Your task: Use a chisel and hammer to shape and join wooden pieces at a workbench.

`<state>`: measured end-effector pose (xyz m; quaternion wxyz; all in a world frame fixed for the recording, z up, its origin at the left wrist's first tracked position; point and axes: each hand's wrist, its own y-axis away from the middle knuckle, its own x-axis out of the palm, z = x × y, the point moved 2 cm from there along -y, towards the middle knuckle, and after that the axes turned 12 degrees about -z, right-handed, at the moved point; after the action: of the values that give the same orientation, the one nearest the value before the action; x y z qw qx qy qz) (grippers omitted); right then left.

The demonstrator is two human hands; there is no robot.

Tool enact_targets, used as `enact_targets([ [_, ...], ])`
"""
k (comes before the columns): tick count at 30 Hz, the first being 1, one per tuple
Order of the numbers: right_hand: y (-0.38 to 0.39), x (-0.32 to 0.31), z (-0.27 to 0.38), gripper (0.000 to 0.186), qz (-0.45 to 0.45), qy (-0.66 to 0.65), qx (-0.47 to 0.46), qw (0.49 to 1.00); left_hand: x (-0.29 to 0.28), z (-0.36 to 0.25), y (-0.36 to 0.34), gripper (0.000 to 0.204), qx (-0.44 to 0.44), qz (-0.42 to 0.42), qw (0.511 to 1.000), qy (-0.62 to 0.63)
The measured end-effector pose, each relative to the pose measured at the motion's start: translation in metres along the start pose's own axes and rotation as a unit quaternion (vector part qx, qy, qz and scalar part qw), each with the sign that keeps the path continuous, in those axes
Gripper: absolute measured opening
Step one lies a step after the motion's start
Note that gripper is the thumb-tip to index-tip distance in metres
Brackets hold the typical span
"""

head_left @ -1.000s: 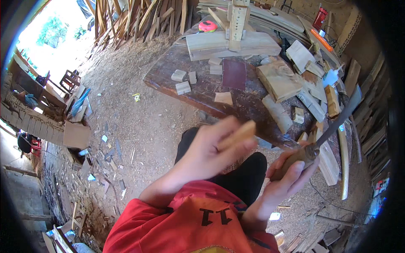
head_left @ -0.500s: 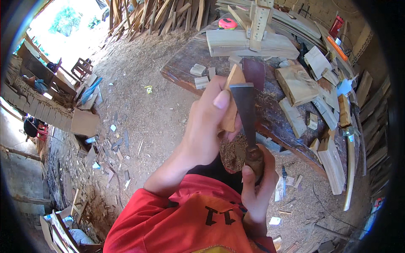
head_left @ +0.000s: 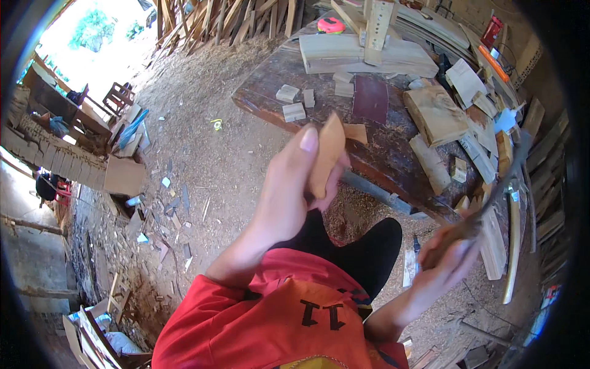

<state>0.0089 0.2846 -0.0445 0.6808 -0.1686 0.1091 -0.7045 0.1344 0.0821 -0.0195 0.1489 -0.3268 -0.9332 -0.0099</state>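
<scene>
Between the thumb and fingers of my left hand (head_left: 286,184) is a small carved piece of wood (head_left: 327,157), pointed at its top end, held in front of the workbench edge. My right hand (head_left: 445,264) is out to the right, closed round the wooden handle of a chisel (head_left: 507,175). The dark blade points up and away to the right, smeared by motion, well apart from the carved piece. A small flat wood offcut (head_left: 356,133) lies on the bench edge just behind the carved piece.
The dark workbench (head_left: 270,92) holds small wood blocks (head_left: 294,112), brown sandpaper (head_left: 370,100), a thick board (head_left: 435,115) and a pink tape measure (head_left: 330,26). A mallet-like tool with a pale curved handle (head_left: 511,246) hangs at the right. Scraps and shavings litter the floor (head_left: 196,123).
My right hand has swung the chisel away to the right, off the carved piece. My left hand has shifted slightly left and down with the piece, uncovering the offcut on the bench edge.
</scene>
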Motion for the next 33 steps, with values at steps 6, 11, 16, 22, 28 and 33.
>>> enact_targets([
  [6, 0.049, 0.012, -0.020, 0.051, 0.285, -0.011, 0.020, 0.958, 0.012, -0.010, -0.009, 0.063, 0.075, 0.015, 0.997, 0.030],
  [11, 0.057, 0.029, -0.013, 0.050, 0.336, -0.042, -0.004, 0.941, 0.026, -0.022, 0.000, 0.066, 0.115, -0.016, 0.993, 0.009],
  [16, 0.064, 0.027, -0.017, 0.052, 0.329, -0.055, 0.006, 0.943, 0.028, -0.023, -0.001, 0.069, 0.151, -0.003, 0.988, -0.014],
  [22, 0.065, 0.026, -0.018, 0.054, 0.340, -0.069, 0.013, 0.938, 0.031, -0.017, 0.001, 0.068, 0.187, -0.023, 0.980, -0.060],
  [28, 0.065, 0.024, -0.007, 0.057, 0.276, -0.162, 0.133, 0.938, 0.039, -0.014, 0.012, 0.064, 0.249, 0.011, 0.954, -0.167],
  [33, 0.063, 0.023, -0.009, 0.057, 0.306, -0.178, 0.146, 0.924, 0.041, -0.016, 0.010, 0.067, 0.217, -0.003, 0.973, -0.077],
])
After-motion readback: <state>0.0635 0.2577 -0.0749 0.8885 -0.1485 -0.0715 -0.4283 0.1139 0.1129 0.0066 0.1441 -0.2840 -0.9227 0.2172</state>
